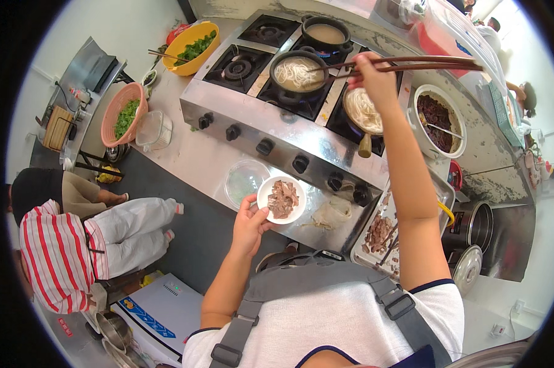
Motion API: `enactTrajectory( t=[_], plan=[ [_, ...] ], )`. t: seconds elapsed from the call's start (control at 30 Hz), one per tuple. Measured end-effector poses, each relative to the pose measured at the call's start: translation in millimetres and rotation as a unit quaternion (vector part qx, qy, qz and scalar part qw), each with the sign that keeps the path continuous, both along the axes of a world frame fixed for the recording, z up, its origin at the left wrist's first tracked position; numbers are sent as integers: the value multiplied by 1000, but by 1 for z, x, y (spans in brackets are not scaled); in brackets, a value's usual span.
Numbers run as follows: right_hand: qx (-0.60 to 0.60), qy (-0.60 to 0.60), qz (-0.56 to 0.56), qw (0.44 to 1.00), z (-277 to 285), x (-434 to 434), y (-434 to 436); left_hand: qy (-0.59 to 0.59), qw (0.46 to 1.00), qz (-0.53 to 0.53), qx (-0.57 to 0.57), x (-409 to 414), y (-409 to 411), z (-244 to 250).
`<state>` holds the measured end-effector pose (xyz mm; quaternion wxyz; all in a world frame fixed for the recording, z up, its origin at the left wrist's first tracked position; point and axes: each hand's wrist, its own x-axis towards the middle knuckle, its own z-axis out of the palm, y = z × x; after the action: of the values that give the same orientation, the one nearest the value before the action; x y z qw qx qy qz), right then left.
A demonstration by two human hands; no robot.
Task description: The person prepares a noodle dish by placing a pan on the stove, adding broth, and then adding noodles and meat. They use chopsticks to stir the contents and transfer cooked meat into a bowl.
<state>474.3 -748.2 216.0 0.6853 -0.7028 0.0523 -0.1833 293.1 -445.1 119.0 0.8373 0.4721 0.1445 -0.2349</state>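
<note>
My left hand (pixel 250 225) holds a small white bowl (pixel 261 198) of sliced cooked meat (pixel 283 200) over the counter's front edge. Long wooden chopsticks (pixel 424 63) are gripped in my right hand (pixel 373 78), raised above the stove. Their tips reach into a dark clay pot (pixel 277 85) with white noodles (pixel 295 74) in pale broth. Behind it, another dark pot (pixel 326 34) of cloudy broth stands over a blue flame. Partly hidden under my right forearm is a pan (pixel 364 145) of noodles with a stubby handle.
A steel gas stove (pixel 277 129) has two bare burners on its left. Leafy greens fill a yellow bowl (pixel 175 64) and a pink basket (pixel 139 115). At right are a white pot (pixel 415 124) of dark sauce and a meat tray (pixel 366 248). Two people (pixel 56 248) are at left.
</note>
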Motion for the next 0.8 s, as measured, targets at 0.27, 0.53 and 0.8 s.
enactTrajectory(
  t=[0.27, 0.53, 0.8],
  plan=[
    [214, -44, -159, 963, -54, 8, 18, -11, 1000, -16, 16, -3, 11, -11],
    [29, -97, -125, 987, -16, -7, 19, 2, 1000, -1, -2, -9, 19, -8],
    [-153, -53, -42, 986, -30, 8, 40, -12, 1000, -17, 6, -6, 21, -9]
  ],
)
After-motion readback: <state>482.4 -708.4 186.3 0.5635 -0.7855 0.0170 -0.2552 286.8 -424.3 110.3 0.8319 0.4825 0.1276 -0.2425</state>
